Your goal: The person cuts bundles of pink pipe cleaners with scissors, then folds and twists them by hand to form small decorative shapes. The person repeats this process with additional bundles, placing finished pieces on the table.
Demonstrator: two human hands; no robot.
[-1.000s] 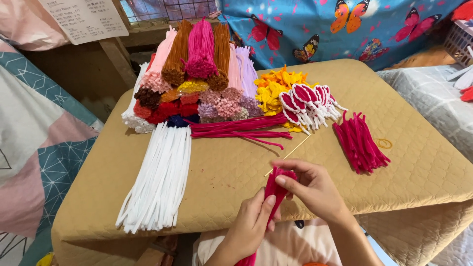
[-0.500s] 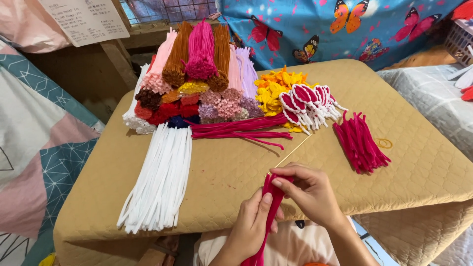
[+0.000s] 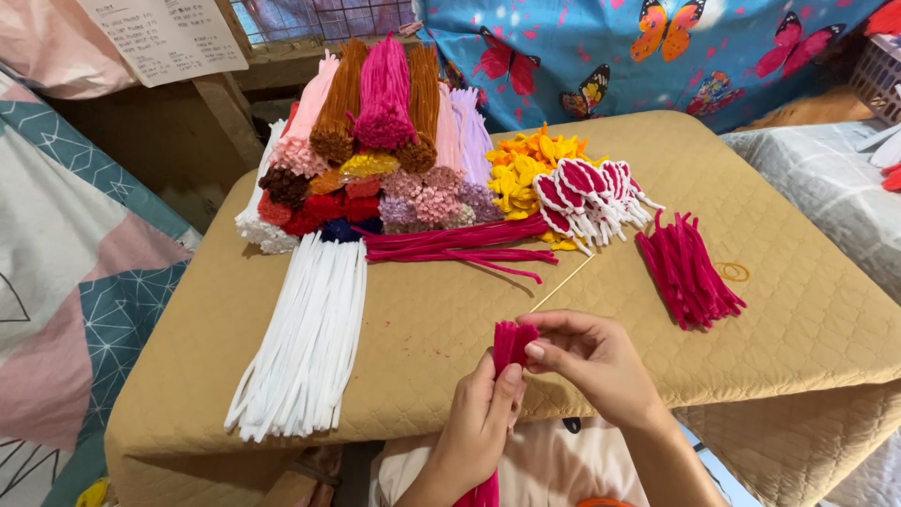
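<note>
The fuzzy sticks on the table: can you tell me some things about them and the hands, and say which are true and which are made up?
1. Both hands hold a bunch of pink fuzzy sticks. True: the left hand grips it from below and the right hand pinches its top.
2. The white fuzzy sticks lie on the floor. False: they lie on the tan table.
3. A yellow pile sits beside the red and white loops. True.
4. The cloth behind the table has fish on it. False: it shows butterflies.
5. A loose bunch of pink sticks lies to the right of the hands. True.
</note>
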